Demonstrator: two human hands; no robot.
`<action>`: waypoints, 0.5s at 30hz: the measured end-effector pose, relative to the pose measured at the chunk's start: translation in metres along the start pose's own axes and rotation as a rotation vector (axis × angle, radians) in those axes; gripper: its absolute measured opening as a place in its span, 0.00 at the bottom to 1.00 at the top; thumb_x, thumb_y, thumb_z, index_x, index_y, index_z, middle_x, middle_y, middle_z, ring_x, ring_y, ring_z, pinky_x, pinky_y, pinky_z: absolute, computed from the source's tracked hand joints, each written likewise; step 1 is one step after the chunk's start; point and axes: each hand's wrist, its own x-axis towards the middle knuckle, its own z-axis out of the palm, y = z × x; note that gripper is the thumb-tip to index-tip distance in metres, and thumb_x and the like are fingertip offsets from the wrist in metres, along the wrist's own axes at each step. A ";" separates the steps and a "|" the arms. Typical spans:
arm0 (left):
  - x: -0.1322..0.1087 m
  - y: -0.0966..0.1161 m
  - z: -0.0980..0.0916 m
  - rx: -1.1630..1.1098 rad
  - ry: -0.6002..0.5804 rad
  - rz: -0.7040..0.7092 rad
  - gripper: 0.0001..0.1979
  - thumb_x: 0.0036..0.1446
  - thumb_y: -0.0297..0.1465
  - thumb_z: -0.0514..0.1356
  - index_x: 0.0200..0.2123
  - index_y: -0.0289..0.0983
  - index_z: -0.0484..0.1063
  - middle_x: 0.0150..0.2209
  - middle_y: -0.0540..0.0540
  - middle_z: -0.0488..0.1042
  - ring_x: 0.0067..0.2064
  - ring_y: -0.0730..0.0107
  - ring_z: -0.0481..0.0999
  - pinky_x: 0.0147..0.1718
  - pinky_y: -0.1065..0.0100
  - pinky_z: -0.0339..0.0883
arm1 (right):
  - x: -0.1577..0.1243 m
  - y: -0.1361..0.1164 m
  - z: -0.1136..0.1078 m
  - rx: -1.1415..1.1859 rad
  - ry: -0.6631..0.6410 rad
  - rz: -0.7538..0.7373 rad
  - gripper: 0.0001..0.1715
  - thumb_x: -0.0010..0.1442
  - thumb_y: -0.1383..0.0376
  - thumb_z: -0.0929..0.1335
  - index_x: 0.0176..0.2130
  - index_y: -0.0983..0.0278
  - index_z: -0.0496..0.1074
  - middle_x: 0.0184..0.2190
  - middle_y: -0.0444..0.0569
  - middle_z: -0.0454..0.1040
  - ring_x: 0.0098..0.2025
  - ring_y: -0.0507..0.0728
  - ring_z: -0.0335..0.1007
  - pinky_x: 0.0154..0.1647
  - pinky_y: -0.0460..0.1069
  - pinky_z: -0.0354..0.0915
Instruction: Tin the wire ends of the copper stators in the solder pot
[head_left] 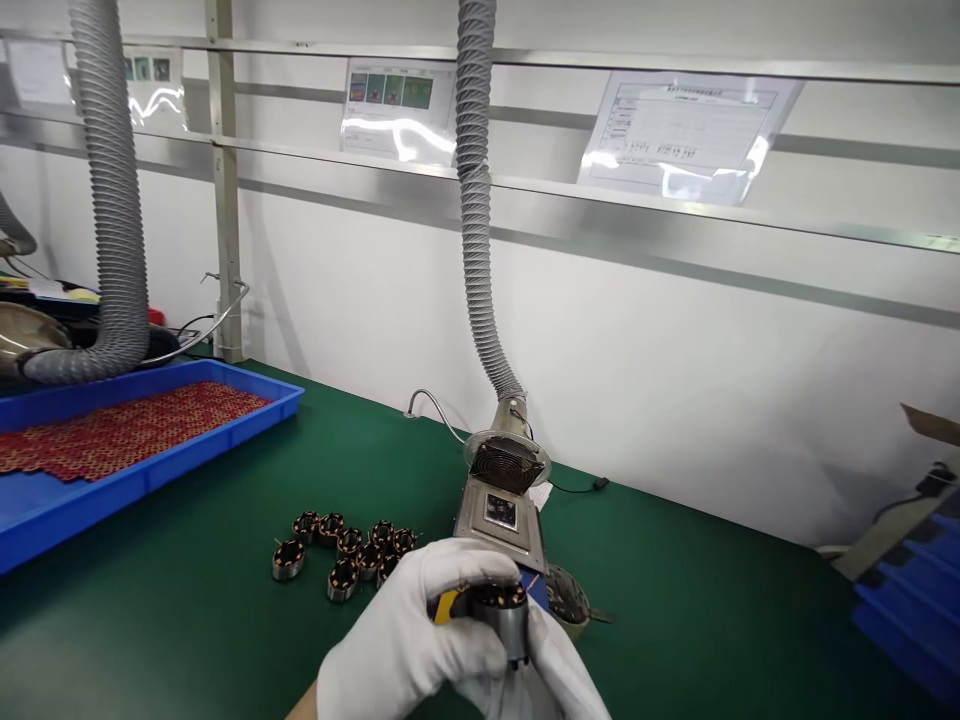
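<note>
Both white-gloved hands are raised over the green bench mat, close together. My left hand point(405, 630) and my right hand point(551, 670) grip a small metal cylinder with dark copper-wound windings on top, likely a motor stator point(501, 615). Several similar wound stators point(349, 552) stand in a loose cluster on the mat point(225, 600) to the left of my hands. Behind my hands is a metal fume extractor with a round grille point(504, 465). A yellow and blue item point(448, 605) shows beneath my hands, mostly hidden.
A blue tray point(150, 470) holding flat red pieces sits at the left of the bench. A grey ribbed hose point(474, 190) rises from the extractor, and another point(112, 190) hangs at the left. A small round dish point(566, 600) sits beside my right hand. Blue stacked trays point(907, 610) stand at the right.
</note>
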 end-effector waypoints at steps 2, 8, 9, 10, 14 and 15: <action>0.002 -0.006 0.002 -0.043 0.127 0.026 0.16 0.45 0.47 0.68 0.24 0.41 0.79 0.30 0.45 0.77 0.37 0.60 0.76 0.37 0.69 0.70 | 0.001 -0.001 0.007 0.006 -0.023 0.056 0.26 0.48 0.54 0.75 0.45 0.61 0.75 0.35 0.53 0.78 0.38 0.62 0.75 0.41 0.59 0.70; 0.001 -0.012 -0.013 -0.156 0.453 -0.021 0.16 0.49 0.46 0.65 0.25 0.38 0.76 0.29 0.46 0.77 0.36 0.63 0.75 0.38 0.70 0.69 | -0.001 -0.011 0.016 0.152 -0.097 0.090 0.22 0.47 0.57 0.76 0.42 0.62 0.77 0.35 0.52 0.79 0.32 0.56 0.75 0.33 0.49 0.70; 0.000 -0.010 -0.015 -0.152 0.402 -0.052 0.14 0.45 0.42 0.69 0.29 0.38 0.78 0.33 0.46 0.78 0.38 0.61 0.76 0.39 0.69 0.69 | -0.002 -0.013 0.015 0.183 -0.094 0.098 0.21 0.48 0.56 0.76 0.42 0.62 0.77 0.36 0.52 0.79 0.34 0.56 0.76 0.34 0.49 0.71; 0.000 -0.008 -0.015 -0.125 0.293 -0.094 0.15 0.40 0.35 0.71 0.35 0.39 0.78 0.37 0.45 0.78 0.41 0.59 0.76 0.41 0.69 0.70 | -0.003 -0.014 0.015 0.209 -0.083 0.104 0.20 0.49 0.55 0.75 0.41 0.62 0.78 0.37 0.52 0.79 0.36 0.57 0.76 0.36 0.50 0.71; 0.000 0.001 -0.003 0.013 -0.063 -0.161 0.31 0.31 0.18 0.70 0.42 0.50 0.77 0.45 0.51 0.76 0.48 0.60 0.73 0.46 0.70 0.66 | -0.005 -0.012 0.008 0.241 -0.048 0.148 0.23 0.51 0.50 0.73 0.41 0.62 0.78 0.41 0.53 0.79 0.44 0.61 0.74 0.45 0.55 0.69; 0.000 0.002 0.000 -0.001 -0.067 -0.122 0.28 0.31 0.19 0.70 0.38 0.49 0.78 0.43 0.51 0.76 0.47 0.60 0.73 0.46 0.71 0.66 | -0.004 -0.011 0.007 0.241 -0.044 0.157 0.22 0.51 0.50 0.73 0.42 0.61 0.77 0.42 0.53 0.78 0.44 0.61 0.74 0.45 0.56 0.69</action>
